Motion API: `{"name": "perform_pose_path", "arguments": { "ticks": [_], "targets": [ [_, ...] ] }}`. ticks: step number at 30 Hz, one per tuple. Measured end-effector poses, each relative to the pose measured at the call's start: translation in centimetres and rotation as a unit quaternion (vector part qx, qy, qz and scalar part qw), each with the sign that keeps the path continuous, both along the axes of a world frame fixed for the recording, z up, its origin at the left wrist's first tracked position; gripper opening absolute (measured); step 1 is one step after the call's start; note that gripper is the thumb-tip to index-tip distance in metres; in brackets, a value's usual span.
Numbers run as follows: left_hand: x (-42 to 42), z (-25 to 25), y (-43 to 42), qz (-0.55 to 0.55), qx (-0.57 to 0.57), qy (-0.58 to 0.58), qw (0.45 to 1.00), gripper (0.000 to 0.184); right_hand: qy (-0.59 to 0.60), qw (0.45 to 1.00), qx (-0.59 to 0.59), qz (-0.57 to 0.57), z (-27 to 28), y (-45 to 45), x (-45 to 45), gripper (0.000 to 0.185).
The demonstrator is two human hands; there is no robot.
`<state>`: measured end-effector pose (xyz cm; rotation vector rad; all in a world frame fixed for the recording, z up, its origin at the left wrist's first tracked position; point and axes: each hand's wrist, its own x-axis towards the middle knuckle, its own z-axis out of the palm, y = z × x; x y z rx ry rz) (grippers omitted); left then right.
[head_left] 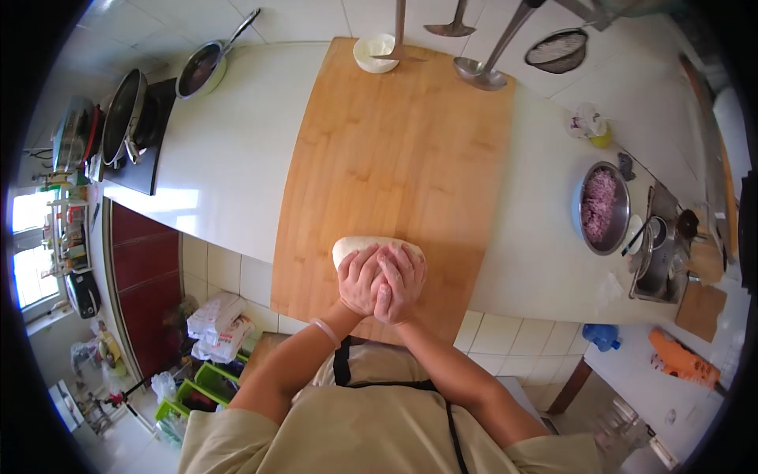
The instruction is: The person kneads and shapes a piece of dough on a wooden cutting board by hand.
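Note:
A pale lump of dough [344, 246] lies near the front edge of the wooden board [387, 150]. Both palms bear down on it, side by side and partly overlapping. My left hand [359, 283], below a wrist with a light bangle, has its fingers curved over the dough. Against it sits my right hand [401, 283], fingers bent over the dough's right part and thumb towards my body. Much of the dough is hidden beneath the hands.
A small white bowl [371, 54] stands at the board's far edge, under hanging ladles [480, 75] and a strainer [557, 50]. To the right are a metal bowl of purplish chopped food [600, 205] and a sink [662, 265]. Pans [124, 117] occupy the left.

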<state>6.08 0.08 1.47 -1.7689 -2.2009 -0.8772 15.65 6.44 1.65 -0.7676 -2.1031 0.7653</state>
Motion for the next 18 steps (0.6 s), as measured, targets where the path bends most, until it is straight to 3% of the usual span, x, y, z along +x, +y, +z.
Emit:
{"name": "perform_pose_path", "arguments": {
  "ticks": [10, 13, 16, 18],
  "targets": [
    [-5.6, 0.7, 8.4, -0.034, -0.055, -0.058, 0.996, 0.04, 0.02, 0.999, -0.037, -0.018, -1.3, 7.8, -5.3, 0.043],
    [-6.3, 0.6, 11.1, -0.016, -0.049, -0.057, 0.997, 0.029, 0.02, 0.997, -0.042, -0.059, -2.2, 9.4, -6.6, 0.042],
    [-7.0, -0.1, 12.4, -0.016, -0.098, -0.061, 0.993, 0.024, 0.039, 0.991, -0.088, -0.089, -2.7, 10.8, -7.9, 0.041],
    [-7.0, 0.2, 13.0, -0.003, -0.136, -0.096, 0.986, 0.028, -0.031, 0.962, -0.218, -0.163, -1.6, 11.4, -8.6, 0.041]
  ]
}}
